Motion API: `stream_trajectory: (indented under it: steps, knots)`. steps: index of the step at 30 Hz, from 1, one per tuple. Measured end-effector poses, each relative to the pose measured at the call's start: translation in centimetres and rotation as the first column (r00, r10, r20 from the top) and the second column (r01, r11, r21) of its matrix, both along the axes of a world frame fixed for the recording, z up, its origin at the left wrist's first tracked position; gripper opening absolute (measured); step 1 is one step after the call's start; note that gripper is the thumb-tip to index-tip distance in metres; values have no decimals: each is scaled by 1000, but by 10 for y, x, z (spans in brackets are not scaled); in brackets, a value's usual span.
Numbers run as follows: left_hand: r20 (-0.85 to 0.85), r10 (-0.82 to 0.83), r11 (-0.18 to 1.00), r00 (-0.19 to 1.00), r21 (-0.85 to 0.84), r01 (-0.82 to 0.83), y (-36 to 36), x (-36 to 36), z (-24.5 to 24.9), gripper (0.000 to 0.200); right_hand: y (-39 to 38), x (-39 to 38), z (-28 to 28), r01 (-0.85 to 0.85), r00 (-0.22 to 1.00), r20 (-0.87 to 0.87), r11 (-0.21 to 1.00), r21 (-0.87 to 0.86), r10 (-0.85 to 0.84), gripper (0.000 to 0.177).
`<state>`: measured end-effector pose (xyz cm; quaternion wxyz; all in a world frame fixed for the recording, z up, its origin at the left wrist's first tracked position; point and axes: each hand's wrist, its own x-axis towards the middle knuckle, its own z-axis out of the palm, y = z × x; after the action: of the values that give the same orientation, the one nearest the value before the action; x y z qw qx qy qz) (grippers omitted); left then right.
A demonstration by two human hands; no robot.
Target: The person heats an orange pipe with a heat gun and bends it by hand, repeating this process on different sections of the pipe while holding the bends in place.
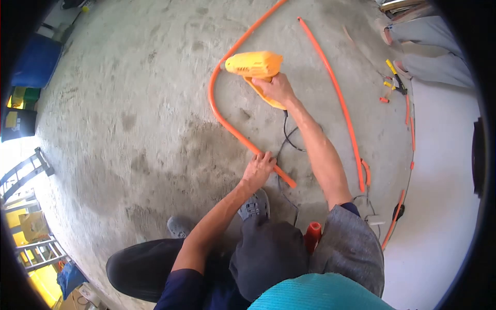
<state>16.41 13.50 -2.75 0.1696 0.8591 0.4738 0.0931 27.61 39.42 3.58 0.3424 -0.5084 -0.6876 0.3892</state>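
My right hand grips the handle of a yellow power tool, whose nose points left at a bent orange conduit pipe on the concrete floor. My left hand presses down on the lower stretch of that same pipe, near its end by my grey shoe. The tool's black cord trails down between my arms.
A second straight orange pipe lies to the right, with short orange offcuts and pliers beyond it. Another person's legs are at the top right. Blue bins stand top left; a metal frame is at the left.
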Motion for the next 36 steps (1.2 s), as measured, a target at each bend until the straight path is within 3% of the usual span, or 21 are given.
stream_trajectory:
  steps: [1, 3, 5, 9, 11, 14, 16, 19, 20, 22, 23, 25, 26, 28, 32, 35, 36]
  knots:
    - [-2, 11, 1000, 1000, -22, -11, 1, 0, 2, 27, 1, 0, 4, 61, 998, 1, 976, -210, -62, 48]
    - [30, 12, 1000, 999, 4, -12, -1, -1, 1, 24, -4, 0, 9, 57, 992, -89, 936, -349, -93, 38]
    - [26, 24, 1000, 999, -19, -24, -6, -4, 2, 23, -9, 7, 8, -81, 972, -235, 889, -451, -30, 25]
    - [-26, -3, 1000, 1000, 30, 4, -2, -2, 1, 27, -17, 6, -7, -29, 941, -307, 872, -488, -140, 18]
    - [-24, 0, 1000, 1000, 27, 1, -4, -4, 4, 28, -14, 8, -17, 77, 893, -335, 837, -542, -300, 18]
    - [-14, -1, 999, 1000, 34, 1, -3, -4, 1, 29, -18, 15, -2, -80, 908, -379, 815, -574, -177, 18]
    - [-5, 2, 1000, 1000, 30, -2, -2, -3, 0, 29, -16, 12, -1, -75, 938, -323, 838, -540, -124, 21]
    - [-26, -10, 1000, 1000, -1, 10, -3, -3, -2, 29, -5, 0, 2, -37, 998, -64, 982, -183, 25, 25]
    - [-34, -13, 999, 999, 34, 14, -5, -3, -3, 29, -1, -2, 4, -35, 998, -63, 979, -201, 23, 25]
    - [-39, -12, 998, 999, 64, 15, -3, -4, -6, 30, 11, -11, 22, -81, 923, 360, 984, -159, 135, 29]
    - [-43, -11, 998, 999, 55, 13, -4, -3, -6, 29, 10, -16, 31, -84, 921, 362, 982, -172, 142, 29]
    - [-42, -5, 999, 999, 38, 7, -6, -1, -8, 28, 6, -31, 49, -212, 892, 418, 976, 53, 171, 49]
    - [-48, -7, 999, 999, 41, 9, -6, -2, -9, 28, 5, -39, 58, -217, 890, 419, 975, 45, 178, 49]
    - [-53, -4, 999, 999, 45, 6, -6, -2, -8, 27, 3, -53, 75, -337, 766, 576, 941, -17, 285, 51]
    - [-41, 5, 998, 999, 61, -3, -7, -2, -9, 24, -11, -71, 106, -406, 724, 585, 912, -65, 364, 52]
    - [-15, 16, 996, 1000, 91, -15, -9, -4, -8, 21, -23, -87, 132, -548, 667, 599, 836, -9, 443, 49]
    - [5, 18, 994, 1000, 107, -19, -8, -5, -6, 20, -28, -96, 152, -618, 594, 612, 783, -69, 522, 47]
